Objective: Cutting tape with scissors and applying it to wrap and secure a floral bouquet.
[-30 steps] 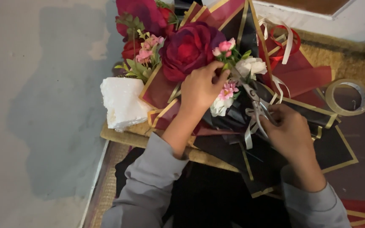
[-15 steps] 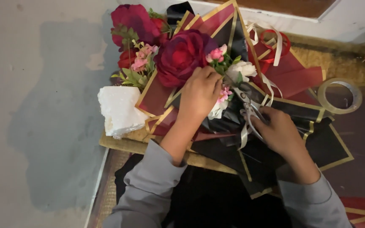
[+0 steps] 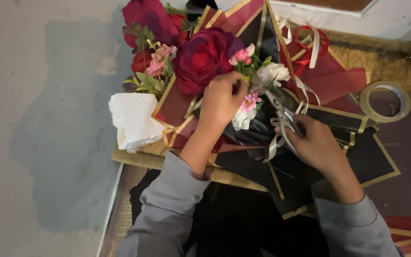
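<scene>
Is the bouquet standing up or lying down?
Lying down. The bouquet rests flat on the mat, with the left hand on its flowers.

**Materials and finishes around the bouquet**

We see the big red rose (image 3: 200,59) as soft, matt cloth petals, velvety in look. The wrapping sheets (image 3: 357,152) look like thin matt paper or film in black and dark red, edged with a shiny gold line. We read the ribbon (image 3: 281,126) as smooth satin with a pale sheen. The white block (image 3: 132,121) looks like rough, crumbly foam. The tape roll (image 3: 385,101) is glossy, clear plastic. Under it all, the mat (image 3: 386,62) is coarse woven fibre; the floor (image 3: 39,128) is dull, patchy concrete. Our sleeves (image 3: 167,204) are matt grey cloth.
</scene>
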